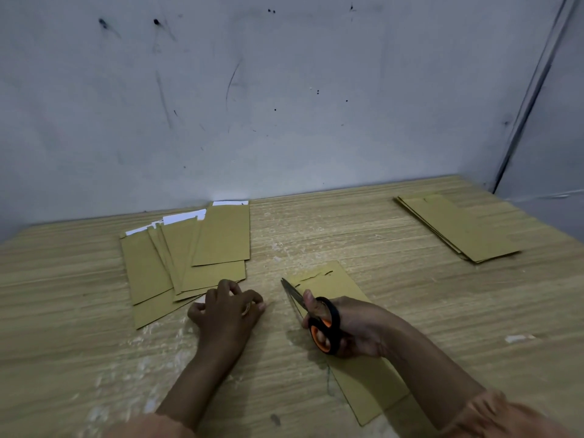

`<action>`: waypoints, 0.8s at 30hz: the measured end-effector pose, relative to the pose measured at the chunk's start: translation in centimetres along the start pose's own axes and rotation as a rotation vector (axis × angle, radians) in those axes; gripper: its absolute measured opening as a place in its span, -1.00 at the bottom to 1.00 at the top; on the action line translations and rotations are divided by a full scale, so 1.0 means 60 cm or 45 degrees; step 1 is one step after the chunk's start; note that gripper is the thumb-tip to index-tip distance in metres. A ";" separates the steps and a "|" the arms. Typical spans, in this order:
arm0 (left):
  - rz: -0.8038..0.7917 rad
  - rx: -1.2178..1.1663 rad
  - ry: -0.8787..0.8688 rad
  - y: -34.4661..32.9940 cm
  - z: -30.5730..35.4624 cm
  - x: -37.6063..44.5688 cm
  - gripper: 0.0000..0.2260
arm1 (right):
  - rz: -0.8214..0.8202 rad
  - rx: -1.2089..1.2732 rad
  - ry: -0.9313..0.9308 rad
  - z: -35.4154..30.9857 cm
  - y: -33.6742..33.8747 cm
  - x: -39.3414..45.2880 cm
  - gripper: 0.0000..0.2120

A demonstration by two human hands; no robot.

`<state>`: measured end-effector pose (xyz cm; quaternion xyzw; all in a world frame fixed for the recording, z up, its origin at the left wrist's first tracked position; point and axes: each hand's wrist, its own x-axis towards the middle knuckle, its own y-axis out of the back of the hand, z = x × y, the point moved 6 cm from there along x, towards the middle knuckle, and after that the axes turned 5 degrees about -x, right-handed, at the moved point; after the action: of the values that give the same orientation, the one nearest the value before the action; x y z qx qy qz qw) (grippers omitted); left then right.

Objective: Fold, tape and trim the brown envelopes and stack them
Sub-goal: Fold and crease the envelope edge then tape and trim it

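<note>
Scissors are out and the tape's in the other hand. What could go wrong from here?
1. The right hand holds the scissors over the envelope lying unpinned: a cut may drift.
2. The left hand grips the tape roll beside the fanned pile and could nudge it.

We see one flat brown paper envelope (354,311) lying under our right hand (354,327), its far edge notched. Black-and-orange scissors (316,320) sit in that hand, blades pointing away. A fanned pile of brown envelopes (186,263) lies just beyond our left hand (226,311). A neat stack of brown envelopes (458,227) rests far beyond the right hand.
</note>
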<state>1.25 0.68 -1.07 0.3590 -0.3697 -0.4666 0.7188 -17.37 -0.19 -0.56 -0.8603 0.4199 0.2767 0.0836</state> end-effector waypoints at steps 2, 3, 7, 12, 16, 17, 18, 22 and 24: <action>0.006 0.006 0.011 0.001 -0.002 -0.001 -0.91 | 0.004 -0.025 0.002 -0.001 0.000 0.000 -0.37; 0.009 0.009 0.012 0.002 -0.001 -0.001 -0.90 | 0.008 -0.037 0.002 -0.001 0.000 0.000 -0.37; 0.042 -0.004 0.015 0.006 0.000 -0.005 -0.90 | 0.001 -0.048 0.006 0.000 0.001 0.000 -0.38; 0.096 0.022 0.055 0.008 -0.001 -0.015 -0.85 | -0.003 -0.072 0.026 -0.001 0.001 0.001 -0.36; 0.119 0.041 0.048 0.009 -0.003 -0.016 -0.82 | -0.015 -0.073 0.036 -0.002 0.001 0.001 -0.39; 0.127 0.038 0.053 0.011 -0.004 -0.015 -0.82 | -0.016 -0.071 0.037 -0.002 0.002 0.001 -0.39; 0.125 0.040 0.064 0.012 -0.004 -0.014 -0.82 | -0.017 -0.070 0.038 -0.002 0.002 0.002 -0.39; 0.069 0.076 0.118 0.012 -0.003 -0.009 -0.82 | -0.018 -0.075 0.039 -0.002 0.002 0.002 -0.38; 0.054 0.058 0.143 0.012 -0.002 -0.006 -0.83 | -0.015 -0.078 0.035 -0.002 0.002 0.001 -0.38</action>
<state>1.55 1.25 -0.61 0.3930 -0.3470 -0.4218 0.7397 -17.38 -0.37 -0.48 -0.8685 0.4073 0.2773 0.0531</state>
